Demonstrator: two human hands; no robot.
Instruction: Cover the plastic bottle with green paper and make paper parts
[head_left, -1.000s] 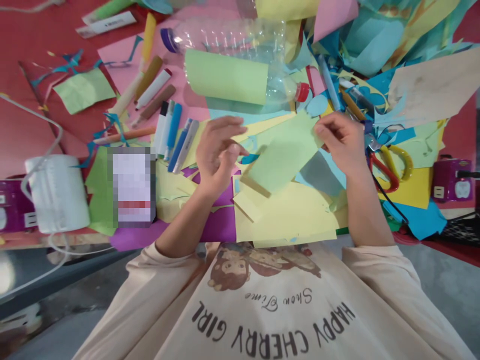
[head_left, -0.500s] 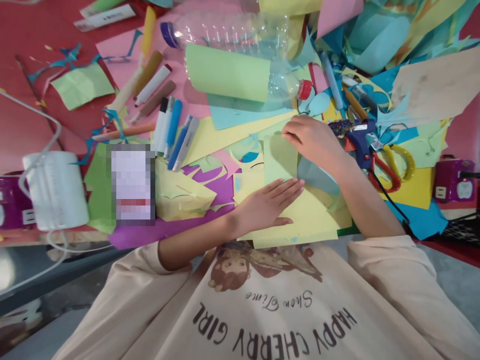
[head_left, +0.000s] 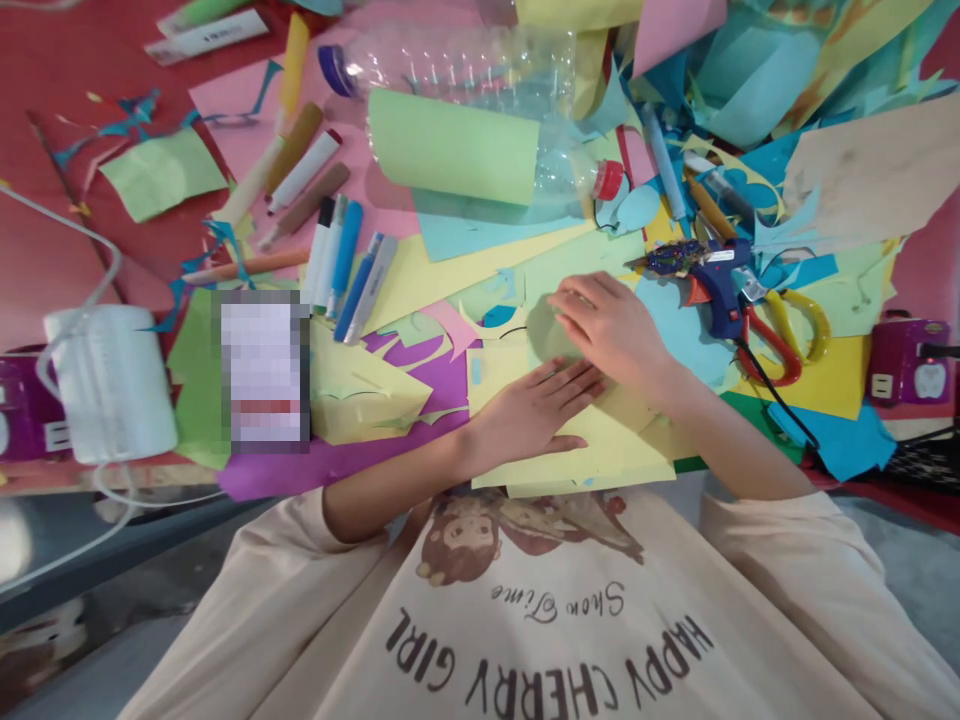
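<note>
My left hand [head_left: 529, 415] lies flat on a pale yellow sheet [head_left: 622, 445], fingers stretched to the right. Just above its fingertips, my right hand [head_left: 611, 325] has its fingers bent down on a pale green paper [head_left: 544, 305]; whether they grip anything is hidden. Beyond the hands lies a clear bottle with a red cap [head_left: 607, 180], a light green paper [head_left: 457, 148] wrapped around its middle. Behind it is another clear bottle with a purple cap [head_left: 337, 70].
To the right are a blue glue gun [head_left: 724, 285] and scissors with red and yellow handles [head_left: 776, 350]. Markers [head_left: 345, 255], a blurred-out phone [head_left: 266, 370] and a white cylinder [head_left: 112, 385] are on the left. Paper scraps cover the red table [head_left: 37, 80].
My right hand has moved down toward my left hand, uncovering paper near the glue gun. My left hand has stayed in place.
</note>
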